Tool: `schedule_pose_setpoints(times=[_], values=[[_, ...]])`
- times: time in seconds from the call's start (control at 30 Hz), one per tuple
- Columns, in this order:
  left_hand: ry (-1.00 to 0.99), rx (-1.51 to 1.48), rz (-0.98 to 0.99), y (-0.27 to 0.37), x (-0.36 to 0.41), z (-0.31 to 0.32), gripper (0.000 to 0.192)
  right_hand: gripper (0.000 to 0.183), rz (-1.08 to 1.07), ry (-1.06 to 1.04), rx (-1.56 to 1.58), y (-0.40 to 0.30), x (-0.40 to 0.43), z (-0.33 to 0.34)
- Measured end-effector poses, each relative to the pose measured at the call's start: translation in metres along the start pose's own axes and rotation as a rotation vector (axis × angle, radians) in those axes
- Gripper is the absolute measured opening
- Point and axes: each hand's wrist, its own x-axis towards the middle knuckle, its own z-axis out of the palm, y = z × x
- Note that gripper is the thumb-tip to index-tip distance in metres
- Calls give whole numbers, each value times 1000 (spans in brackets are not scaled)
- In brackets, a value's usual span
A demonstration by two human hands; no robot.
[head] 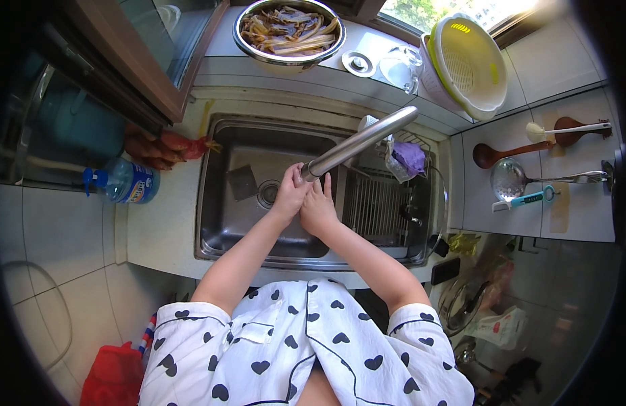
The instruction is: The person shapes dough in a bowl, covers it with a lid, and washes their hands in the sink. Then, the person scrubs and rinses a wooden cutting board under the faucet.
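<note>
My left hand [291,192] and my right hand [319,209] meet over the left bowl of a stainless steel sink [224,223]. They are directly under the spout end of a brushed metal faucet [363,142]. The left fingers curl close to the spout tip, and whether they touch it is unclear. The right hand lies against the left, some of its fingers extended and apart. I see no object in either hand, though the inner palms are hidden. Below them are a round drain [268,194] and a dark square piece [243,183] on the bowl's floor.
A wire dish rack [376,213] and purple cloth [408,158] occupy the sink's right side. Left stands a blue pump bottle [135,183]. Behind are a bowl of soaking vegetables [292,33] and stacked colanders [470,66]. Utensils, including a skimmer [509,178], hang right. A phone-like black object [445,271] lies nearby.
</note>
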Motion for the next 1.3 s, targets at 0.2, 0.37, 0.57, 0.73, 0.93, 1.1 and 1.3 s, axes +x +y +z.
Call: schedule_pose_setpoints(times=[0.2,0.37,0.57,0.73,0.93,1.1,1.3], values=[[64,-220,-209,13,4,-11,35,72,64,159,70,-19,2,-9],[-72,-428,-176,41,-15,4,36,71,75,190,127,-2,-1,2],[-82,-262,-256,27,-10,-10,31,79,-7,117,98,-17,-9,1],[-154,-245,-387,47,-7,-11,36,77,15,75,4,-10,-8,1],[-3,-320,-389,28,3,-21,21,77,-69,98,88,-24,3,-7],[96,-294,-393,25,5,-17,19,73,-102,144,137,-23,0,-7],[-164,-294,-364,37,5,0,16,70,-48,174,330,-5,-1,3]])
